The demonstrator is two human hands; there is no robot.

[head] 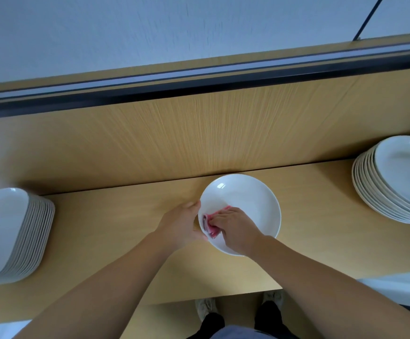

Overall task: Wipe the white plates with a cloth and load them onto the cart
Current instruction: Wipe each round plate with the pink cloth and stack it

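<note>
Gripping the round white ceramic plate by its rim (left side), the left hand steadies it; right hand fingers curl onto a folded pink cloth.

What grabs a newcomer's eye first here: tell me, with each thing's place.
A white plate at the middle of the wooden table stands out: the left-hand grip holds its rim while the right-hand grip presses a pink cloth into it. Flanking it, a left stack and a right stack of white plates sit at the table's ends.
</note>
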